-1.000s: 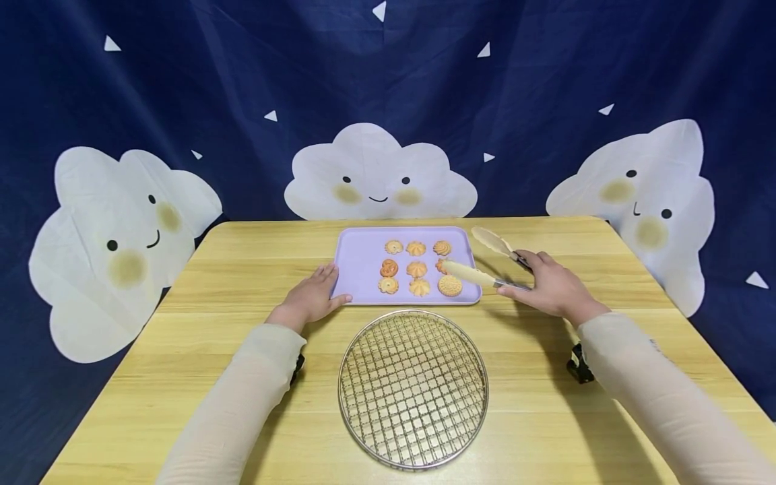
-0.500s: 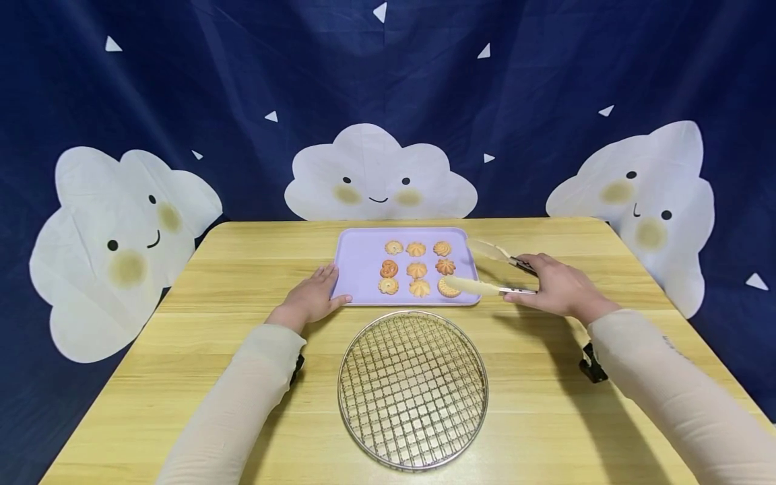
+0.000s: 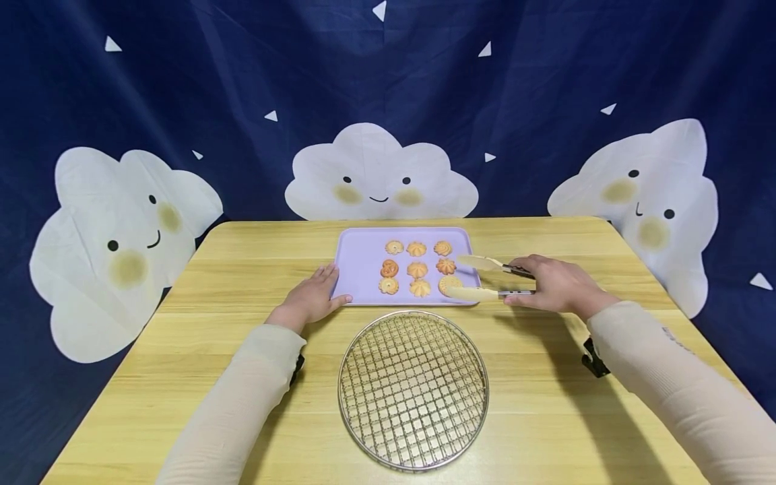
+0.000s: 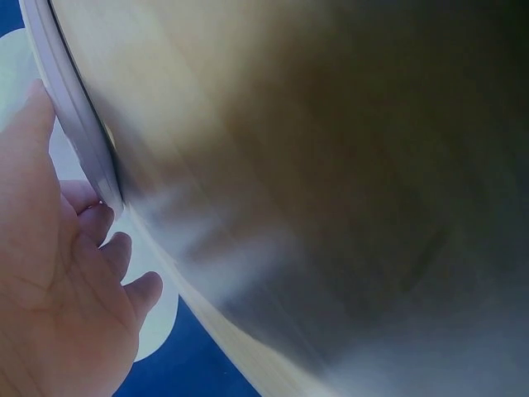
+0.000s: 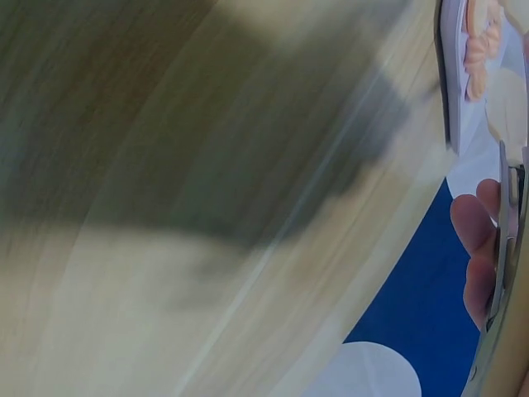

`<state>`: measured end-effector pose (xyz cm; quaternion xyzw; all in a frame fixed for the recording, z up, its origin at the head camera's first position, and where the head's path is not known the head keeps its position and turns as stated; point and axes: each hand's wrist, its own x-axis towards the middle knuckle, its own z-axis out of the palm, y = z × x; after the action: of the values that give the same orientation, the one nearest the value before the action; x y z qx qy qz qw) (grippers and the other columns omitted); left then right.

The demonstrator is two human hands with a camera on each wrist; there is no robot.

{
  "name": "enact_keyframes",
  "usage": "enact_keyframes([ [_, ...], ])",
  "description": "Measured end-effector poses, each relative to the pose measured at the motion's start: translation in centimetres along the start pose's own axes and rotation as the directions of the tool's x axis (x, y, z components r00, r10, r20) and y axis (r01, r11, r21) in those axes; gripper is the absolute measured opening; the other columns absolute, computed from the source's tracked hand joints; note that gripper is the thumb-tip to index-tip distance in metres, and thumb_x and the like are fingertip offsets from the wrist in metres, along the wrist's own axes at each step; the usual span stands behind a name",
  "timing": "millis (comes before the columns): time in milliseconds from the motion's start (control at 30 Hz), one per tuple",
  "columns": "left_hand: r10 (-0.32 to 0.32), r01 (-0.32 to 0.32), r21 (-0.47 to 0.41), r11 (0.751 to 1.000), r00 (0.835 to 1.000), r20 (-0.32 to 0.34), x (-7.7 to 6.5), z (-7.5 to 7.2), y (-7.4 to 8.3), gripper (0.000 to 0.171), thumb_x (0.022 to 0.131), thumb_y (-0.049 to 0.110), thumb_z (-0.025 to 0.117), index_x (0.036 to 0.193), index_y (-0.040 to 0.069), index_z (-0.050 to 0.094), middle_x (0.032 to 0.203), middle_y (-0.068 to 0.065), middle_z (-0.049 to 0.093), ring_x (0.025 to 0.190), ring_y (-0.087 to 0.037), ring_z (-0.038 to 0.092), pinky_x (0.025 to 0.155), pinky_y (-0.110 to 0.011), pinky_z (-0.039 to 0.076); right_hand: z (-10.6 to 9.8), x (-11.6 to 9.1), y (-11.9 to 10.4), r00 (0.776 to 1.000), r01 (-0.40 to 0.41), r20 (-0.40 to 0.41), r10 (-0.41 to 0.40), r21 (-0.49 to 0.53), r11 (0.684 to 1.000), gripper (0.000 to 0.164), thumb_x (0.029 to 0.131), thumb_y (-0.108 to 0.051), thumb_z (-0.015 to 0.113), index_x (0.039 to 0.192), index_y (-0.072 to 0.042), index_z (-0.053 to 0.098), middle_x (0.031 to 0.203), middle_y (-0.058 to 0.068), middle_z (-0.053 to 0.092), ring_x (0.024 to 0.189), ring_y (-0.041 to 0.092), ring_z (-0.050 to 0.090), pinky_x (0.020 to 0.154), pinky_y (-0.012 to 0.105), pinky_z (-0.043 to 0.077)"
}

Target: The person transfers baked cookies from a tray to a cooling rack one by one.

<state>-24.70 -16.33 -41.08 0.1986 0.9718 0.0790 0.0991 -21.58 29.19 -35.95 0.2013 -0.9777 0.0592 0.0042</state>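
My left hand (image 3: 309, 296) rests at the left end of a lilac tray (image 3: 358, 263), its thumb by the near edge and its fingers along the side. In the left wrist view that tray (image 4: 87, 132) rim runs between thumb and fingers. On the tray, several cookies (image 3: 417, 269) lie in rows toward the right. My right hand (image 3: 558, 286) grips a pair of tongs (image 3: 475, 294) with cream tips and metal arms. Parted, the tips reach over the tray's right edge; the nearer one overlaps the round cookie (image 3: 447, 284) at the near right corner.
A round wire rack (image 3: 413, 391) with a metal rim lies on the wooden table (image 3: 242, 269), just in front of the tray. Behind the table hangs a dark blue cloth (image 3: 388, 81) printed with white clouds.
The tongs have lowered toward the near right cookie, and their tips have come closer together. My right hand has shifted slightly right. The left hand and tray stay put.
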Motion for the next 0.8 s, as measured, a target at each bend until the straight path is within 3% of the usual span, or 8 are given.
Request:
enact_keyframes([
  [367, 0.000, 0.000, 0.004, 1.000, 1.000, -0.006, -0.1, -0.1, 0.1, 0.080, 0.098, 0.052, 0.041, 0.149, -0.005, 0.017, 0.155, -0.020, 0.012, 0.141, -0.039, 0.012, 0.114, -0.049, 0.016, -0.6, 0.5, -0.5, 0.999, 0.047, 0.019, -0.046, -0.035, 0.998, 0.078, 0.076, -0.067, 0.065, 0.128, -0.009, 0.058, 0.120, 0.016, 0.062, 0.100, 0.036, 0.062, 0.071, 0.053, 0.052],
  [800, -0.001, 0.001, 0.005, 1.000, 1.000, -0.003, 0.1, 0.1, 0.0, 0.080, 0.098, 0.052, 0.040, 0.149, -0.005, 0.016, 0.156, -0.020, 0.010, 0.141, -0.039, 0.012, 0.114, -0.049, 0.016, -0.7, 1.2, -1.0, 0.998, 0.041, 0.057, -0.038, -0.049, 0.998, 0.068, 0.077, -0.062, 0.069, 0.123, -0.012, 0.062, 0.118, 0.013, 0.063, 0.101, 0.034, 0.062, 0.071, 0.052, 0.052],
])
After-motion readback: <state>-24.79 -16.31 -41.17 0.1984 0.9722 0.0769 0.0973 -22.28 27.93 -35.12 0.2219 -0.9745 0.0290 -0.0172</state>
